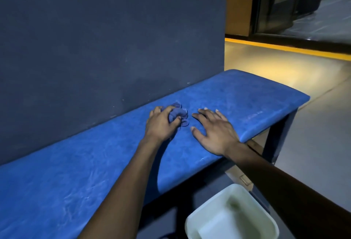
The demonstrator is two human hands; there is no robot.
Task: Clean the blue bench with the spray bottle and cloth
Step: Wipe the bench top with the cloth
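We see the cloth bunched into a crumpled ball under our left hand, whose fingers curl round it and press it onto the blue counter. Loose folds of the cloth stick out past the fingertips, toward the right hand. That hand lies just beside the cloth, apart from it, palm down and flat on the counter with fingers spread and straight, its wrist at the counter's front edge. The cloth is a soft, wrinkled blue-purple fabric, close in colour to the counter. The counter top is long and narrow, with rounded corners and a rolled front edge; its blue surface looks mottled and faintly glossy. Behind the counter stands a matte dark wall. Below the counter's front edge sits a pale tub with rounded corners.
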